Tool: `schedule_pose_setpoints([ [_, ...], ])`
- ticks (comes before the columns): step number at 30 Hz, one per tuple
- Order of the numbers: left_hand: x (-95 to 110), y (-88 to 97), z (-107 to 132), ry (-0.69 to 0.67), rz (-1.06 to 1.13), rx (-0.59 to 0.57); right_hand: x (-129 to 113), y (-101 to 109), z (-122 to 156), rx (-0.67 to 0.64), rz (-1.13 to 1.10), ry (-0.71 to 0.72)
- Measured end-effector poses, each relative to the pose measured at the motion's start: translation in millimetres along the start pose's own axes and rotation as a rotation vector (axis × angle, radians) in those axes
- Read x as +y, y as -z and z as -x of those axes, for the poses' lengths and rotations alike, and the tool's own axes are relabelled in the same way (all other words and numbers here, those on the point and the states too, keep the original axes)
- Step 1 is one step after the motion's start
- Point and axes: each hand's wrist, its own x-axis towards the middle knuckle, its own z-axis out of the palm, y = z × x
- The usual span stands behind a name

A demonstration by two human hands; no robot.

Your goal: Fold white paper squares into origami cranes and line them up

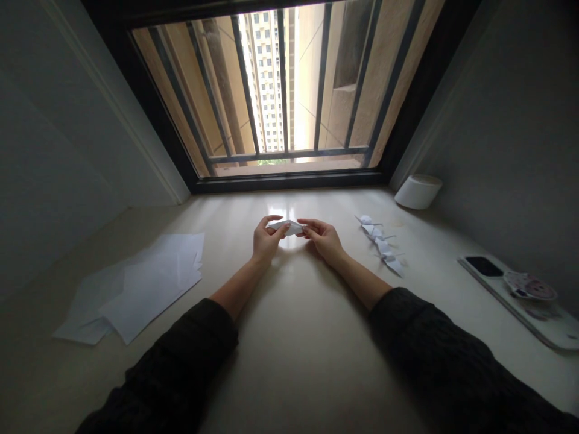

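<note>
A small piece of folded white paper [290, 227] is held between my two hands, just above the pale sill in front of the window. My left hand [268, 238] grips its left end, with the thumb across the near face. At the other end, my right hand [323, 237] pinches the paper's right tip between thumb and fingers. To the right of my right hand, several folded paper figures [380, 244] lie in a slanting row; they look like paper cranes. Loose white paper sheets [154, 277] overlap on the sill at the left.
A white round container [418, 191] stands in the far right corner. A phone [520, 301] lies by the right wall, with a round cartoon grip on its back. Ahead is a dark-framed window [289, 181] with bars outside; walls close in both sides.
</note>
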Motion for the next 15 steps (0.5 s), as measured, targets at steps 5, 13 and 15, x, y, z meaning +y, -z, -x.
schedule_pose_setpoints([
  [5, -2.3, 0.8, -0.4, -0.037, 0.025, -0.009, -2.0, -0.1, 1.5, -0.031, -0.004, -0.021],
  [13, -5.4, -0.1, -0.4, -0.089, 0.029, -0.066, -3.3, -1.1, 1.7, 0.049, -0.054, -0.02],
  [15, -6.0, 0.0, 0.1, -0.055, 0.018, -0.079, -3.2, -0.5, 1.9, 0.081, -0.047, -0.003],
])
